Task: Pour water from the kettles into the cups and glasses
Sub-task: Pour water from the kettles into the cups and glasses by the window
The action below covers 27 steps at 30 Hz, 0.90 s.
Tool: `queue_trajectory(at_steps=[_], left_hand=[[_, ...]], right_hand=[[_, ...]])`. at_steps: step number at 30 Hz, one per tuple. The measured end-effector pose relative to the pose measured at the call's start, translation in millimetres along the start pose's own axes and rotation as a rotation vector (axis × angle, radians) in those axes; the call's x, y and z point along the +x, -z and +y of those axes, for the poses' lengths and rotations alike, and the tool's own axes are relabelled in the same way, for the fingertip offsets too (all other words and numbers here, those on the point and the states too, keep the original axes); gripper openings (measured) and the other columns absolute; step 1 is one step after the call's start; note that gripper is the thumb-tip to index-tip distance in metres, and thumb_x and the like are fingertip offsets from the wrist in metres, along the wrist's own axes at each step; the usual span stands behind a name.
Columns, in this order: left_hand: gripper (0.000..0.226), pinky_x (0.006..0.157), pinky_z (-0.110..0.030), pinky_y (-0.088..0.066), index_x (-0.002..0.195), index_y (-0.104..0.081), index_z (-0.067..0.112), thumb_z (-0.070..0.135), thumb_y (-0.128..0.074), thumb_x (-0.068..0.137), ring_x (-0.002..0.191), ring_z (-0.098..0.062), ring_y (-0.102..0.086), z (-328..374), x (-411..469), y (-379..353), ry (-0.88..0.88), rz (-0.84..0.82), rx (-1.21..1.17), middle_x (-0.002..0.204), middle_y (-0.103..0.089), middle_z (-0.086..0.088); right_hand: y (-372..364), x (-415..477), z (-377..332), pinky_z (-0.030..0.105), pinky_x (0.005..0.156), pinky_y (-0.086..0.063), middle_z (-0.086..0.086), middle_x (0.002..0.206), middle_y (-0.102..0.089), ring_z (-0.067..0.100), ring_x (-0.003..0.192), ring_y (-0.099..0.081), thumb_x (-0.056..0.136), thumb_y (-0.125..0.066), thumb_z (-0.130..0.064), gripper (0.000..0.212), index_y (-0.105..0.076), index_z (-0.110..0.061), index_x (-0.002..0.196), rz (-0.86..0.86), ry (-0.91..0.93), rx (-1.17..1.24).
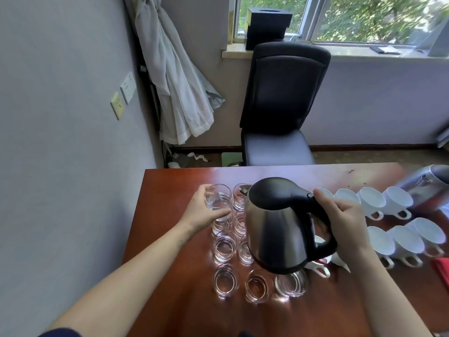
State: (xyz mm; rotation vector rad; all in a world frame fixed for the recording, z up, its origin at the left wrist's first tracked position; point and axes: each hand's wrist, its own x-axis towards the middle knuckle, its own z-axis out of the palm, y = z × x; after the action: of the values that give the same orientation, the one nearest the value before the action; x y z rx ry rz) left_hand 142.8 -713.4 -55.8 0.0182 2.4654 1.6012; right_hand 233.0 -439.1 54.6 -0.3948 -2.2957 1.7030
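Right hand (345,222) clenched round the black handle (320,229) of the steel kettle (274,229), thumb up by the lid button. Kettle hangs clear of the table (184,312), roughly upright, spout pointing left, away from the grip. No stream visible.

Left hand (201,210) wraps a glass (218,201) just left of the spout; some water in it. Judgement: the glass is steadied, or brought close, so the drop from the spout is short and a light glass cannot skid.

Below the grip and to its left: the other glasses (226,280) in close rows, most looking empty, some hidden behind the kettle body.

Right of the grip: white cups (398,200) in two rows, handles toward the person. Contents not readable.

Second kettle (427,186) far right of the grip, blurred.

Judgement: the grip sits high on the handle, likely for tilt control with a heavy load.
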Motion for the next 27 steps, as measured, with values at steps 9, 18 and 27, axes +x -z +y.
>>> queue_trajectory(at_steps=[9, 18, 27], left_hand=[[0.078, 0.096, -0.024, -0.038, 0.124, -0.045, 0.018, 0.030, -0.091, 0.063, 0.111, -0.017, -0.049, -4, 85, -4, 0.055, 0.058, 0.190, 0.121, -0.044, -0.005], [0.086, 0.096, -0.037, -0.047, 0.132, -0.045, 0.016, 0.034, -0.088, 0.060, 0.115, -0.026, -0.056, -22, 128, -18, 0.157, -0.040, 0.372, 0.127, -0.055, -0.006], [0.093, 0.100, -0.038, -0.045, 0.138, -0.039, 0.013, 0.033, -0.087, 0.061, 0.123, -0.027, -0.051, -40, 133, -29, 0.221, -0.124, 0.480, 0.135, -0.048, -0.009]], right_hand=[[-4, 27, 7, 0.027, 0.048, -0.020, -0.007, 0.047, -0.023, 0.012, 0.050, -0.022, 0.087, -0.068, -0.036, 0.060, -0.037, -0.020, 0.038, 0.141, -0.016, 0.006], [-8, 42, 17, 0.030, 0.049, -0.022, -0.008, 0.042, -0.027, 0.013, 0.048, -0.024, 0.084, -0.062, -0.037, 0.053, -0.041, -0.018, 0.038, 0.183, -0.013, 0.031], [-14, 50, 28, 0.026, 0.048, -0.022, -0.010, 0.043, -0.026, 0.013, 0.049, -0.023, 0.093, -0.061, -0.022, 0.059, -0.046, -0.021, 0.036, 0.184, -0.048, 0.010]])
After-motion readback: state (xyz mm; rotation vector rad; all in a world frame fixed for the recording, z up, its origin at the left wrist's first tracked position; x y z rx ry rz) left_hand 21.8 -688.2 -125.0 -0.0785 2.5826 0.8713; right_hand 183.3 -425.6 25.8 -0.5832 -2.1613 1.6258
